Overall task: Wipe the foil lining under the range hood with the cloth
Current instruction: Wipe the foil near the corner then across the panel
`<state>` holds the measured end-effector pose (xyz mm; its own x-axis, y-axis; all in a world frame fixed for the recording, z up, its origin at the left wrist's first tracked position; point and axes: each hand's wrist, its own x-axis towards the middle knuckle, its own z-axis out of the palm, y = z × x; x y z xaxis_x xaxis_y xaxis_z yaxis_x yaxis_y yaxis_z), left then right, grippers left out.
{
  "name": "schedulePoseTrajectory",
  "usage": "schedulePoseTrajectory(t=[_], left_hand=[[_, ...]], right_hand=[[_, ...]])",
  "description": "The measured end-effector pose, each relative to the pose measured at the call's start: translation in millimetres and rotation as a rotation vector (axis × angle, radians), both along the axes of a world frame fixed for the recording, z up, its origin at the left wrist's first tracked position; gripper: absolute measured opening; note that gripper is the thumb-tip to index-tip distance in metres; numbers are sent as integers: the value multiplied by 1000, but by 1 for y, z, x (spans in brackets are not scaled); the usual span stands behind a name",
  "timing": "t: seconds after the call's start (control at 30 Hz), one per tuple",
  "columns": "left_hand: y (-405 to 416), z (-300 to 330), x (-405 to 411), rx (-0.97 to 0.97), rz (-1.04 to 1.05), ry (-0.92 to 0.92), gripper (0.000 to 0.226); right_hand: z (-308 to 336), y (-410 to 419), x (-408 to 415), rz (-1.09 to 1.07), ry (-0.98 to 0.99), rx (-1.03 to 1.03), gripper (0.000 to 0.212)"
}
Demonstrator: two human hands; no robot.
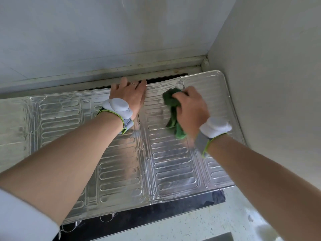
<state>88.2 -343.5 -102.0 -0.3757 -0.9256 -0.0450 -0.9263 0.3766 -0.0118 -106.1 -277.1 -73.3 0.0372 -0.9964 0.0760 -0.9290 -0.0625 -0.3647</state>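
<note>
The embossed silver foil lining (166, 153) spreads across the middle of the head view in several panels. My right hand (191, 108) is shut on a crumpled green cloth (171, 103) and presses it against the upper right panel; the cloth's tail hangs below my palm. My left hand (130, 96) lies flat on the foil just to the left of the cloth, fingers curled over the panel's top edge at a dark gap (166, 77). Both wrists carry grey bands with white pods.
A white wall (271, 66) closes in on the right and a pale surface (104, 32) with a grimy ledge (121, 70) runs behind the foil. Below the foil lie a black strip (173, 213) and a speckled pale counter (208, 226).
</note>
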Motion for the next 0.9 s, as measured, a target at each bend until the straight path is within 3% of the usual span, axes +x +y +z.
schedulePoseTrajectory(t=[0.17, 0.43, 0.73, 0.9], left_hand=[[-2, 3, -3, -12, 3, 9, 40], [0, 1, -2, -38, 1, 33, 41], [0, 1, -1, -18, 1, 26, 37], [2, 1, -4, -45, -4, 44, 31]], right_hand=[[0, -12, -18, -162, 37, -7, 28], [-4, 4, 24, 218, 51, 4, 34], [-1, -32, -56, -231, 190, 95, 31], [1, -19, -5, -43, 24, 2, 33]])
